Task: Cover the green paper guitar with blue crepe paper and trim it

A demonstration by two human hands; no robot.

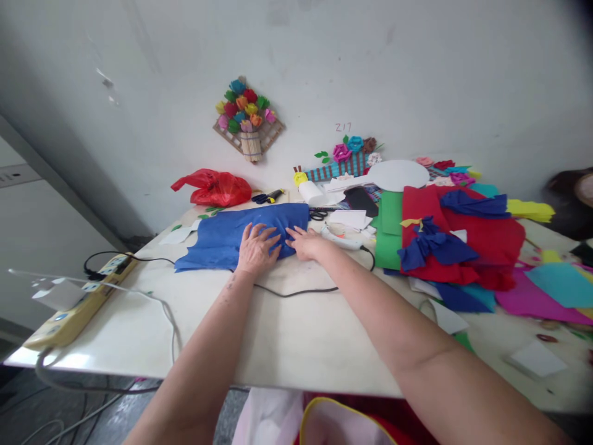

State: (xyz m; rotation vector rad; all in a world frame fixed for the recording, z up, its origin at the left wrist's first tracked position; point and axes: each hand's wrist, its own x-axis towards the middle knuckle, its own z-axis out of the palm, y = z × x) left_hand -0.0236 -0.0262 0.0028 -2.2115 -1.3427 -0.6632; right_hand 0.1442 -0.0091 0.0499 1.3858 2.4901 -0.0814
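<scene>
A sheet of blue crepe paper (217, 235) lies across the middle of the table, wrinkled, with an uneven left edge. My left hand (257, 248) rests flat on it, fingers spread. Close beside it, my right hand (303, 242) has its fingers stretched over the sheet's right part. Neither hand grips anything. Just right of my right hand lies a white hot glue gun (340, 238) with a black cord. Behind it are black-handled scissors (319, 214) and white paper pieces (348, 219).
Coloured paper, including red (495, 235) and green sheets (388, 235), is heaped at right. A red plastic bag (217, 188) and pliers (269, 196) stand at the back. A power strip (78, 309) lies along the left edge, its cords crossing the table. A person's head shows at far right.
</scene>
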